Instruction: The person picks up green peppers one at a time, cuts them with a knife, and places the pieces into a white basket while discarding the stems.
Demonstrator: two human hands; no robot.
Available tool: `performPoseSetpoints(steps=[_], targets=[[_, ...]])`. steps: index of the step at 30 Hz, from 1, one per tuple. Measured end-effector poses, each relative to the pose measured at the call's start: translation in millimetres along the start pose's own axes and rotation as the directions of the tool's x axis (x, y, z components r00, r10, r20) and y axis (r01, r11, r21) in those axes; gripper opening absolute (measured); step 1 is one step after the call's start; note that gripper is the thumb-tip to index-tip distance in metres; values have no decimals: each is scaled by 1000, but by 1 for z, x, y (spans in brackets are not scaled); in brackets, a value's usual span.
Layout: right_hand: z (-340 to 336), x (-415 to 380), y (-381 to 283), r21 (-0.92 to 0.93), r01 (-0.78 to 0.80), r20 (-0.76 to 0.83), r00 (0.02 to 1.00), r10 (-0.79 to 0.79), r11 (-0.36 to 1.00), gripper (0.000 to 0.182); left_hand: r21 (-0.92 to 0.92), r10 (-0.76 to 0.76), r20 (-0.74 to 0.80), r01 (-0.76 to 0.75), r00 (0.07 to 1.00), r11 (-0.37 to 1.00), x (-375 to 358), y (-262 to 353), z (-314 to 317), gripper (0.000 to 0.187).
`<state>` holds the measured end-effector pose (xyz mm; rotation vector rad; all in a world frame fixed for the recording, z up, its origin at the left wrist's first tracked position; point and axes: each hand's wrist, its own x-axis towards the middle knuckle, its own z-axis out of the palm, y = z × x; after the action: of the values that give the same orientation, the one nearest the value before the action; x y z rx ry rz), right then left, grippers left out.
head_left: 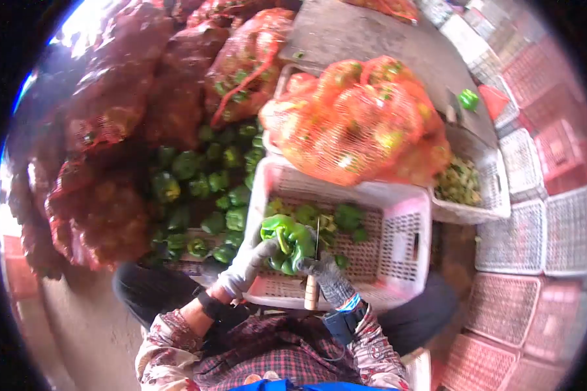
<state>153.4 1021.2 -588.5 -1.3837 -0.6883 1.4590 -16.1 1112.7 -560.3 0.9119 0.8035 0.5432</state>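
Note:
My left hand (pixel 246 266), in a pale glove, is closed around the left side of a green bell pepper (pixel 295 236). In my right hand (pixel 331 277), in a grey glove, is a knife (pixel 311 292) with a light wooden handle. Its thin blade points away from me, close along the pepper's right side, and my right fingertips are by the pepper's lower edge. Both hands are above the near part of a white plastic crate (pixel 407 244), which has several green peppers (pixel 349 215) and small green bits inside.
A full orange mesh sack (pixel 365 124) rests across the crate's far side. Loose peppers (pixel 195 173) cover the floor at left, beside stacked red sacks (pixel 111 85). At right are a crate of pale trimmings (pixel 460 182), a lone pepper (pixel 468 99) and stacked crates (pixel 510 238).

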Motion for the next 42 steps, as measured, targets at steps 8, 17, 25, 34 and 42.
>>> performPoseSetpoints(steps=[8,17,25,34,42], targets=[[-62,-57,36,-375,82,-267,944,-192,924,80,209,-57,263,0,963,978,14,-45,90,75],[-74,-63,55,134,89,-509,861,-9,987,61,290,165,62,-176,984,941,27,-90,127,66],[-91,-71,74,-185,73,-252,961,-119,980,54,401,-147,372,-16,917,916,42,-65,95,80],[-70,-58,55,-636,-248,-478,870,-121,731,86,522,234,-98,-150,967,840,39,-80,139,34],[-113,-27,166,-475,-31,-585,758,-289,880,58,673,684,143,-577,716,463,34,-67,156,42]])
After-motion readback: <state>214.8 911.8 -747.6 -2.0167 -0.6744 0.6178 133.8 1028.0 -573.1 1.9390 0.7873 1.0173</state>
